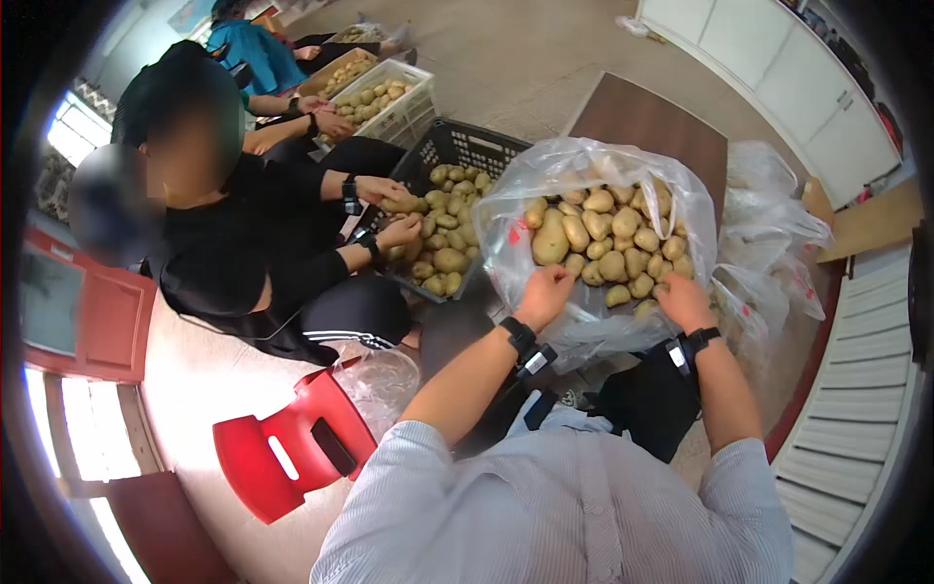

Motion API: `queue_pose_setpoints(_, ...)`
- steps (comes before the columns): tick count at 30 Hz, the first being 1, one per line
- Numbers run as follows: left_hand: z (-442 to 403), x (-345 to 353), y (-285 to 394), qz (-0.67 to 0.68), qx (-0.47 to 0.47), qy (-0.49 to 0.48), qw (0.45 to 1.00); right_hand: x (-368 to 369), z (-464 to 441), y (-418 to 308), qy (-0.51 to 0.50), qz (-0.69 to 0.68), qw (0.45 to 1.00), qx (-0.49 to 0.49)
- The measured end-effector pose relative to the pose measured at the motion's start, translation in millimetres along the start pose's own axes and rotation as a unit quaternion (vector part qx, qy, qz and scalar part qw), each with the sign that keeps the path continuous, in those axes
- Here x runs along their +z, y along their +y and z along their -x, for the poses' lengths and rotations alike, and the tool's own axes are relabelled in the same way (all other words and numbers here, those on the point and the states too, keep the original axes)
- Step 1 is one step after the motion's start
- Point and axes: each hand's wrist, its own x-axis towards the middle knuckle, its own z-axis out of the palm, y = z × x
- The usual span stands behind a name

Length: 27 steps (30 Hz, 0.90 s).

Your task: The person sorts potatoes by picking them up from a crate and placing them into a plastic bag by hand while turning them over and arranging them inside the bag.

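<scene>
A clear plastic bag [506, 209] stands wide open in front of me, filled with many potatoes [611, 265] of mixed sizes. My left hand [545, 295] is at the bag's near left side, its fingers drawn together beside the potatoes. At the near right side, my right hand [686, 302] has its fingers curled down against the potatoes. What either hand grips, if anything, is hidden by the fingers. One noticeably large potato [551, 237] lies in the bag just beyond my left hand.
On my left, a co-worker's hands [397, 230] handle potatoes over a black crate [462, 143]. Farther back stand a white crate [420, 83] and other workers. A brown table [647, 107] is behind the bag, filled plastic bags [769, 253] at right, a red stool [302, 428] at lower left.
</scene>
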Motion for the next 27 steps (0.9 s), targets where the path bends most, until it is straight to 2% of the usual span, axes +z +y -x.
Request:
queue_pose_setpoints(2, -7, 3, -12, 0.0, 0.01, 0.007, 1.0, -7, 2, -13, 0.016, -0.005, 1.0, 0.0)
queue_pose_setpoints(3, -9, 5, -16, -0.001, 0.018, 0.021, 1.0, 4, -3, -15, 0.077, -0.013, 0.996, -0.038)
queue_pose_setpoints(4, -8, 4, -11, 0.047, -0.02, 0.004, 0.999, -3, 0, -30, 0.094, -0.034, 0.993, -0.062)
queue_pose_setpoints(5, -5, 1, -3, 0.093, -0.06, -0.014, 0.994, -4, -3, -43, 0.051, -0.032, 0.997, -0.047)
queue_pose_setpoints(10, -2, -3, 9, 0.136, -0.103, -0.01, 0.985, 17, -6, -83, 0.057, -0.08, 0.993, -0.063)
queue_pose_setpoints(21, -5, -4, 5, 0.153, -0.129, -0.007, 0.98, 62, -32, -87, -0.008, -0.051, 0.998, -0.031)
queue_pose_setpoints(23, -4, -4, 6, 0.149, -0.126, -0.017, 0.981, 60, -30, -87, 0.003, -0.088, 0.996, -0.032)
queue_pose_setpoints(25, -4, -4, 8, 0.153, -0.136, -0.01, 0.979, 64, -33, -83, 0.09, -0.17, 0.979, -0.063)
queue_pose_setpoints(27, -2, -8, 7, 0.156, -0.147, -0.002, 0.977, 53, -31, -91, 0.089, -0.252, 0.963, -0.043)
